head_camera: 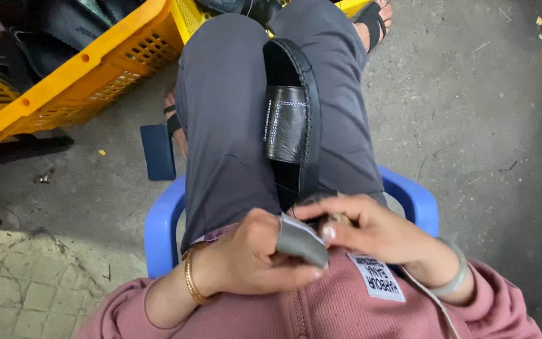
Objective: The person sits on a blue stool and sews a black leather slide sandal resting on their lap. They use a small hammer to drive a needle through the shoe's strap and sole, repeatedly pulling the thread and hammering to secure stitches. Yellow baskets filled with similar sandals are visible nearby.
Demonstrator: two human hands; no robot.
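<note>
A black slide sandal [293,122] with a stitched strap lies along my lap, between my thighs in grey trousers. My left hand [252,260], with a gold bracelet at the wrist, is closed around a small grey tape-wrapped tool [299,238] just below the sandal's heel end. My right hand [371,229], with a pale green bangle at the wrist, rests on the sandal's heel end, its fingertips pinching at the grey tool and a small brownish piece that is mostly hidden.
I sit on a blue plastic chair [161,226]. A yellow plastic crate [89,69] holding several black sandals stands at the upper left. A dark blue flat object [158,152] lies on the concrete floor beside my left foot.
</note>
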